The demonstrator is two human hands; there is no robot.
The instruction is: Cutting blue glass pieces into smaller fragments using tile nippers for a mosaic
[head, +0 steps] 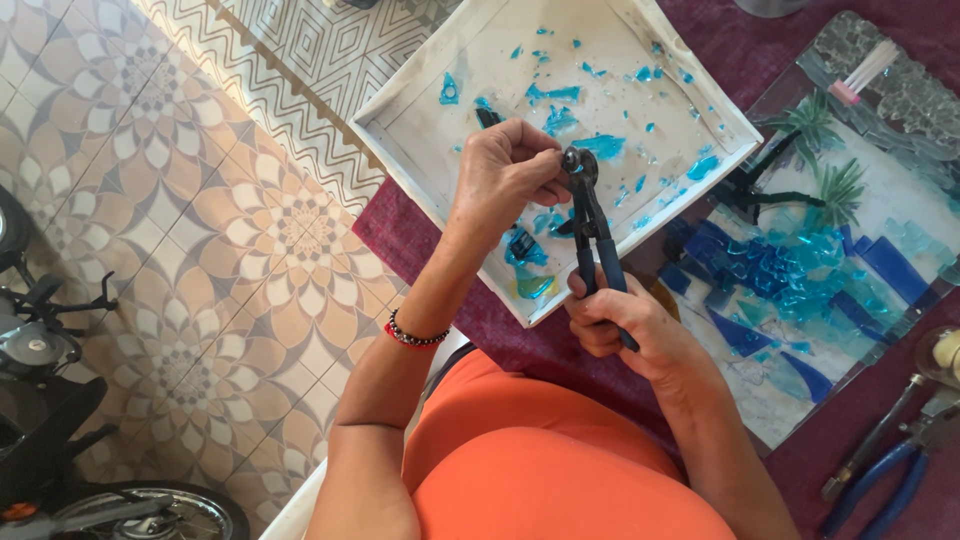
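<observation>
My right hand (pixel 625 325) grips the dark blue handles of a pair of wheeled glass nippers (pixel 590 220), whose jaws point up over a white square tray (pixel 400 100). My left hand (pixel 505 170) pinches a small piece at the nipper jaws; the piece itself is hidden by my fingers. Several blue glass shards (pixel 600 146) lie scattered in the tray. A glass mosaic panel (pixel 800 260) with blue pieces and green palm shapes lies to the right on a maroon cloth (pixel 400 235).
Blue-handled pliers (pixel 885 480) and another metal tool lie at the lower right. A patterned tile floor (pixel 200 230) spreads to the left, with part of a motorcycle (pixel 60 400) at the lower left. My orange shirt fills the bottom centre.
</observation>
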